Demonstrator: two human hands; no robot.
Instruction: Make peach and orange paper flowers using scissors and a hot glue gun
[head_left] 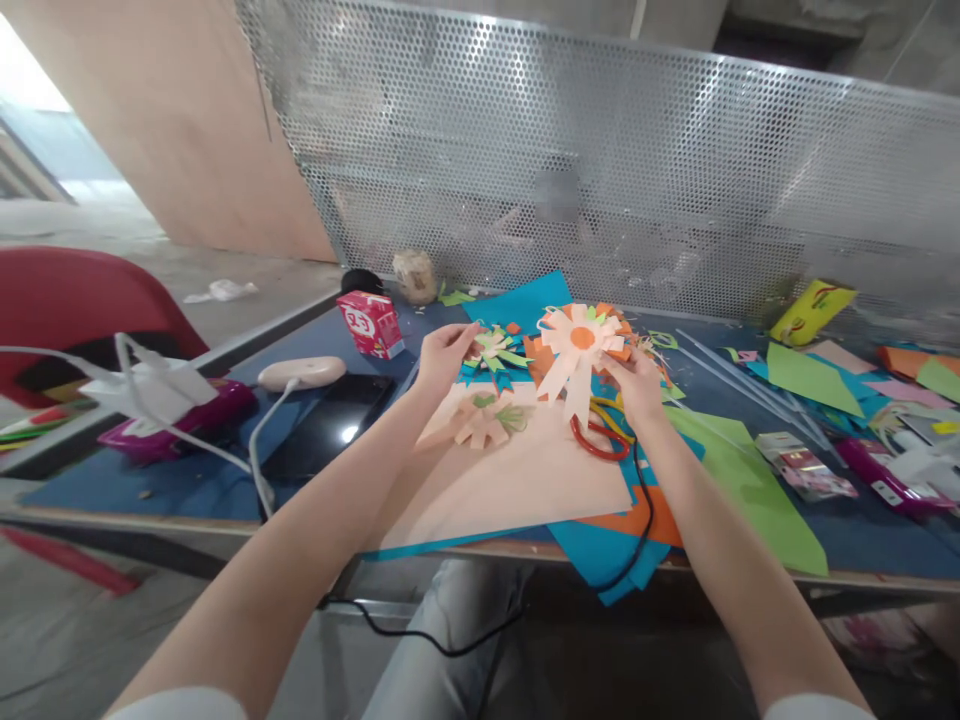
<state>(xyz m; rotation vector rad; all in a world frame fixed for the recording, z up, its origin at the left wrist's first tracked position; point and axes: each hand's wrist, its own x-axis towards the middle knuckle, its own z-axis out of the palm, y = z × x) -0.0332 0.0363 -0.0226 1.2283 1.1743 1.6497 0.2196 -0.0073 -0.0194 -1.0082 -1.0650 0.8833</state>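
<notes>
Right hand (639,385) pinches a peach flower (582,338); left hand (444,358), fingertips nearly together, is at a green flower (495,350), grip unclear. A sheet (517,485) lies at the tabletop's (187,485) front edge.

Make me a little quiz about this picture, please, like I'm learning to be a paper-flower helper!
1. The peach paper flower in the right hand has a centre that is: A) blue, B) orange, C) purple.
2. True or false: the red chair is at the left side of the picture.
3. Fill in: the metal panel behind the blue table is full of small ___.

Key: 1. B; 2. true; 3. holes.
</notes>
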